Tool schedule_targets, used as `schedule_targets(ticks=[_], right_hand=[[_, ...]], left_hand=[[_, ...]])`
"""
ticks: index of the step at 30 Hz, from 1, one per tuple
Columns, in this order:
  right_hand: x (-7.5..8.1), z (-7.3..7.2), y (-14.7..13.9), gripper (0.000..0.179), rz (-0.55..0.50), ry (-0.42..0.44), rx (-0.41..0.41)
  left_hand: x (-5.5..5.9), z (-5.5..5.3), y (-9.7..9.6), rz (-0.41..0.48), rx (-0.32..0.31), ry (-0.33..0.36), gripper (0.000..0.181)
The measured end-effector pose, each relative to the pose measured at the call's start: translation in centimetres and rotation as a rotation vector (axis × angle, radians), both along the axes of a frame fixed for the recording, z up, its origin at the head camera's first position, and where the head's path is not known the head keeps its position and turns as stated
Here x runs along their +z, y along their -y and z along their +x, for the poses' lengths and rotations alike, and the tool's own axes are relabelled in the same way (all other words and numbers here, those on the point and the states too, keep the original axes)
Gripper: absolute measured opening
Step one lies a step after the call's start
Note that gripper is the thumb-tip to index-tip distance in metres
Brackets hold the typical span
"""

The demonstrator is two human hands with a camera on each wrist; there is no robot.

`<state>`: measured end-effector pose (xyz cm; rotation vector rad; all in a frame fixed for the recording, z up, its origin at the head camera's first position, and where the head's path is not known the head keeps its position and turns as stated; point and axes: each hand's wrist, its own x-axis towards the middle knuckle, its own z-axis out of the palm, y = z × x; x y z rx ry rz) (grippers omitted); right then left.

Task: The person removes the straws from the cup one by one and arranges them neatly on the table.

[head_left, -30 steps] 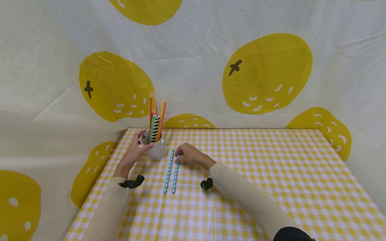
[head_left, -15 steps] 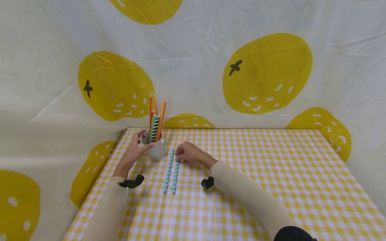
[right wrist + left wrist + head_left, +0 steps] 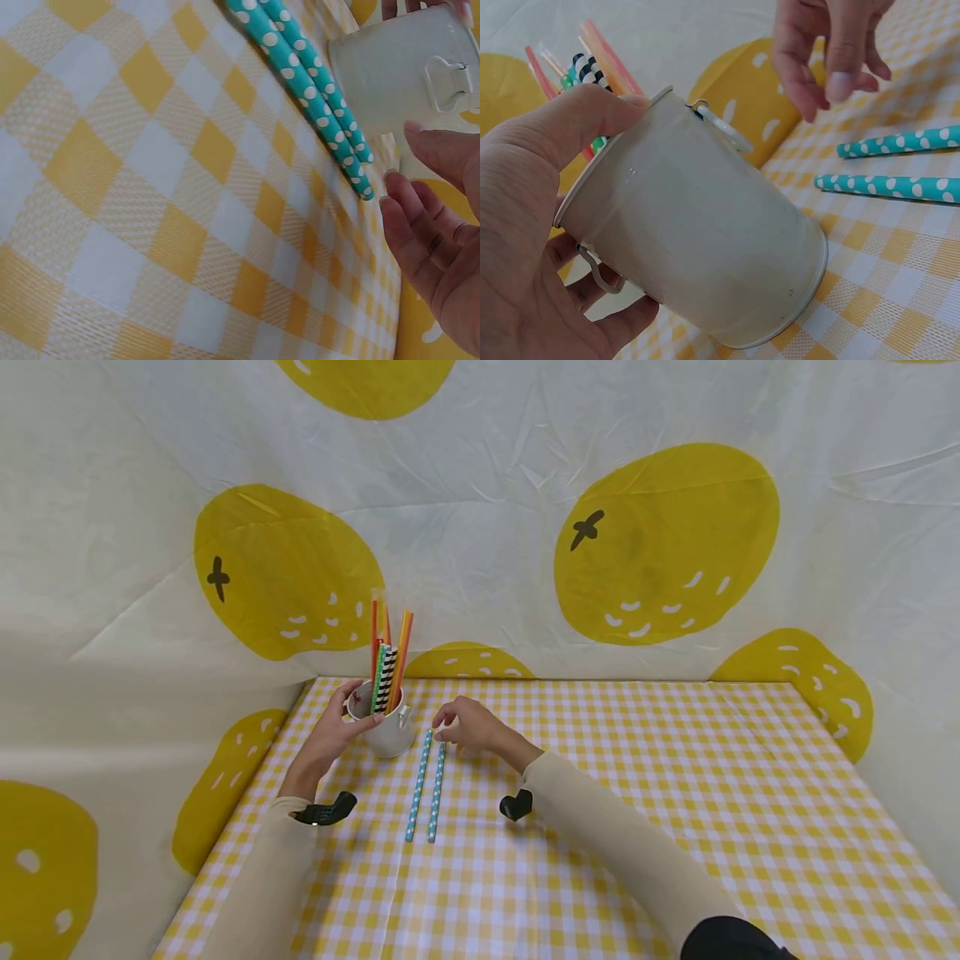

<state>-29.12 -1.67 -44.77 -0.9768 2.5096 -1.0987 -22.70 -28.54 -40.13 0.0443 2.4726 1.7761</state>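
Observation:
My left hand (image 3: 327, 739) grips the rim of a small white metal pail (image 3: 392, 737), thumb on the near side, other fingers around the far side. Several paper and plastic straws (image 3: 386, 681) stand in the pail: orange, red, green and black-and-white striped. To its right, two teal straws with white dots lie side by side on the cloth, a left one (image 3: 420, 785) and a right one (image 3: 436, 797). Just past their far ends my right hand (image 3: 476, 727) hovers with fingers loosely bent; the right wrist view shows nothing between thumb and fingers (image 3: 409, 217).
A yellow-and-white checked cloth (image 3: 637, 793) covers the table. Behind and to the left hangs a white curtain (image 3: 480, 560) printed with big yellow fruit. Small ring handles (image 3: 724, 129) stick out from the pail's sides.
My right hand has let go of the far end of the right dotted straw and risen slightly away from it. The left hand and pail have stayed nearly still.

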Motion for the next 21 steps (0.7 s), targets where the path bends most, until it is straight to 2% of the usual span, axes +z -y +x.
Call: schedule_targets(ticks=[4,9,16,21], right_hand=[[0.7,-0.1,0.3,0.027,-0.085,-0.035,-0.024],[1.8,-0.1,0.9,0.034,-0.229,0.011,-0.065],[3.8,0.0,2.1,0.04,-0.252,-0.027,-0.09],[5.0,0.0,2.8,0.046,-0.308,-0.043,-0.081]], left_hand=[[0.1,0.1,-0.1,-0.008,-0.003,0.003,0.087],[0.2,0.2,0.0,-0.009,-0.006,0.008,0.088],[0.3,0.2,-0.2,-0.009,-0.007,-0.001,0.087],[-0.1,-0.1,0.0,0.004,-0.01,0.011,0.087]])
